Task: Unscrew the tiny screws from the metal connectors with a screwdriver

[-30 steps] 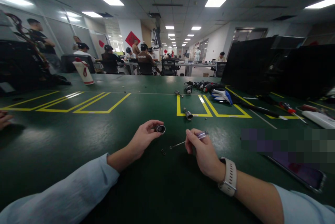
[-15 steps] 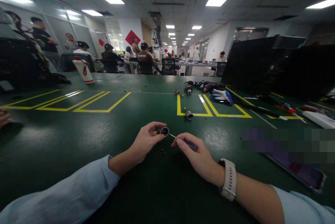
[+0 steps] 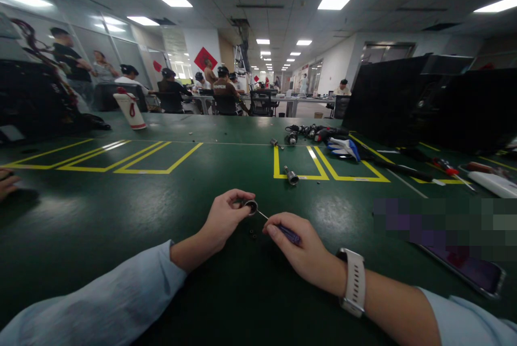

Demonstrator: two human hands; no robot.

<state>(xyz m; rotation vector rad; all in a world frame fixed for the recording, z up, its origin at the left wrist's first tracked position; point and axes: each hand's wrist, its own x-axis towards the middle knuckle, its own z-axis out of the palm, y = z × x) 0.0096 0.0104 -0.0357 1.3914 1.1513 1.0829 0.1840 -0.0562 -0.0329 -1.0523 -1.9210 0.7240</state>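
My left hand point(image 3: 223, 218) pinches a small round metal ring part point(image 3: 251, 206) just above the green table. My right hand point(image 3: 301, 246) grips a thin screwdriver point(image 3: 283, 229) with a purple handle. Its metal tip reaches up and left into the ring part. Two tiny dark screws point(image 3: 253, 235) lie on the table right below the ring. A white watch sits on my right wrist.
A metal cylinder point(image 3: 291, 175) lies in a yellow-taped box ahead. Beyond it are blue-white gloves point(image 3: 343, 147) and black parts. A phone point(image 3: 464, 265) lies at the right, a red-handled tool point(image 3: 444, 165) farther back. Another person's hand point(image 3: 6, 184) rests at the far left. A white bag point(image 3: 130, 110) stands at the back left.
My right hand turned the screwdriver round and brought its tip into the ring part held by my left hand. Both hands then shifted slightly lower.
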